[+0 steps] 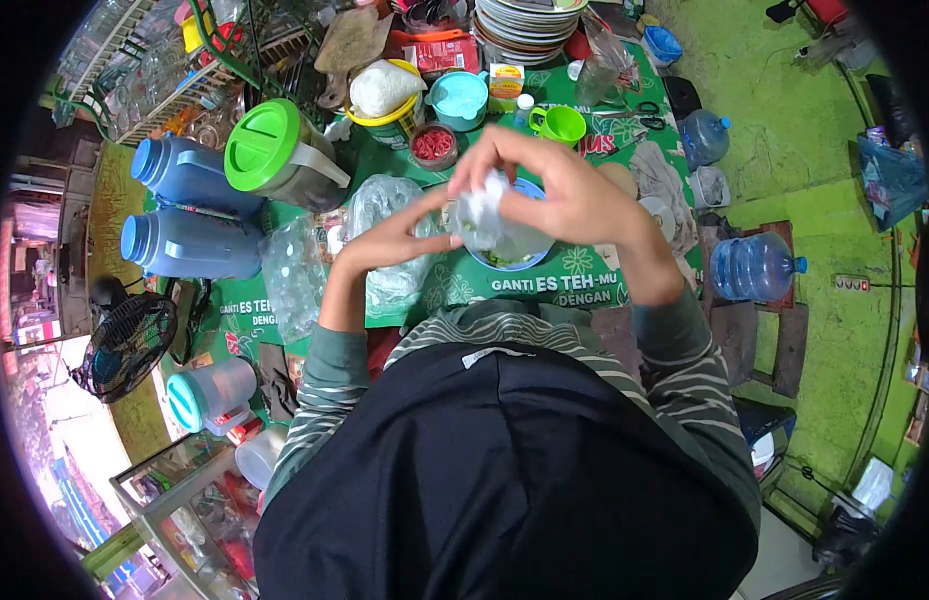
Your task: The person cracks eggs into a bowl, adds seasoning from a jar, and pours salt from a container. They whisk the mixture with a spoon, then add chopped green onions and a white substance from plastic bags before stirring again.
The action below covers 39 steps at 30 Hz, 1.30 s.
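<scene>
A small clear plastic bag [481, 222] with a white, bunched top and some green bits in it is in front of me, above a blue bowl [530, 264]. My right hand [574, 190] pinches the bag's upper part between thumb and curled fingers. My left hand [396, 238] is at the bag's left side, fingers and thumb stretched apart, the tips at or near the plastic. Green pieces lie in the bowl, which my right hand and the bag partly cover. A heap of clear plastic bags [384, 275] lies beneath my left hand.
Behind the hands stand a tub of red pieces [433, 147], a green cup [559, 125], a turquoise container [458, 100] and stacked plates [525, 32]. Blue jugs [199, 245] and a green-lidded pitcher [274, 150] are left. Scissors [648, 115] and a cloth [659, 175] lie right.
</scene>
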Each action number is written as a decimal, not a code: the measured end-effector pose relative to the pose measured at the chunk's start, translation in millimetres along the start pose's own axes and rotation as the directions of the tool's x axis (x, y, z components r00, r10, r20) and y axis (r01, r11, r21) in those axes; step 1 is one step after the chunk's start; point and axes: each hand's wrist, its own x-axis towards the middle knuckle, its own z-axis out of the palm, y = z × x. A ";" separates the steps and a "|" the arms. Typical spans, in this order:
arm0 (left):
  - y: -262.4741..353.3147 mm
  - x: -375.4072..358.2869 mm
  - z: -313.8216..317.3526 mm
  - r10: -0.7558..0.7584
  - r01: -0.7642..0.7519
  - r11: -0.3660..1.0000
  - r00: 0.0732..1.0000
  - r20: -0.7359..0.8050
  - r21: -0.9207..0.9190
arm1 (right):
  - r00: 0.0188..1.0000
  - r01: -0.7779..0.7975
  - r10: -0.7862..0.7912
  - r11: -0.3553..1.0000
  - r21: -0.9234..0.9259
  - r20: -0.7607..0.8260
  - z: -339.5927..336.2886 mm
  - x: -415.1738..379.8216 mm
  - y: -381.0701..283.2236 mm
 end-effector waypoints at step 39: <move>79.5 21.8 71.2 0.474 -0.306 0.485 0.879 0.047 0.819 | 0.723 -0.690 0.688 0.713 0.127 0.061 -52.5 -49.1 60.9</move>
